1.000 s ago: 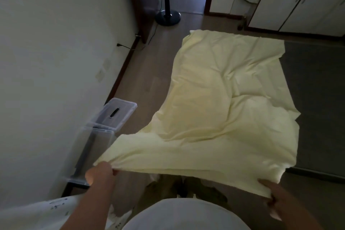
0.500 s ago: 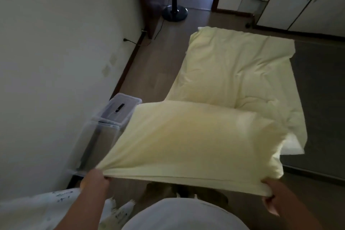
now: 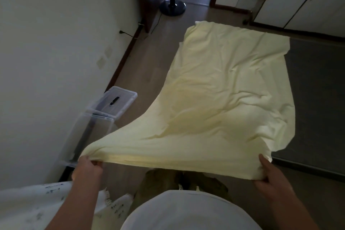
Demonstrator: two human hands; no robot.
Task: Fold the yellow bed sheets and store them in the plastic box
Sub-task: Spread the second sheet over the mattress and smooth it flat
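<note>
The yellow bed sheet [image 3: 224, 87] stretches away from me across the floor, wrinkled in the middle, with its far end lying flat. Its near edge is lifted. My left hand [image 3: 87, 169] pinches the near left corner, and my right hand [image 3: 271, 177] grips the near right corner. The clear plastic box [image 3: 87, 136] stands against the left wall, just left of my left hand. Its clear lid [image 3: 119, 101] with a dark handle lies on the floor right behind it.
A dark rug [image 3: 317, 99] lies under the sheet's right side. A floor fan base [image 3: 172, 6] and its cord sit at the far end by the wall. White cabinets [image 3: 308, 0] stand far right. A white patterned cloth [image 3: 33, 205] lies at lower left.
The sheet's near half billowed up full of air half a second ago and has since settled down onto the floor. Both hands kept hold of the near corners.
</note>
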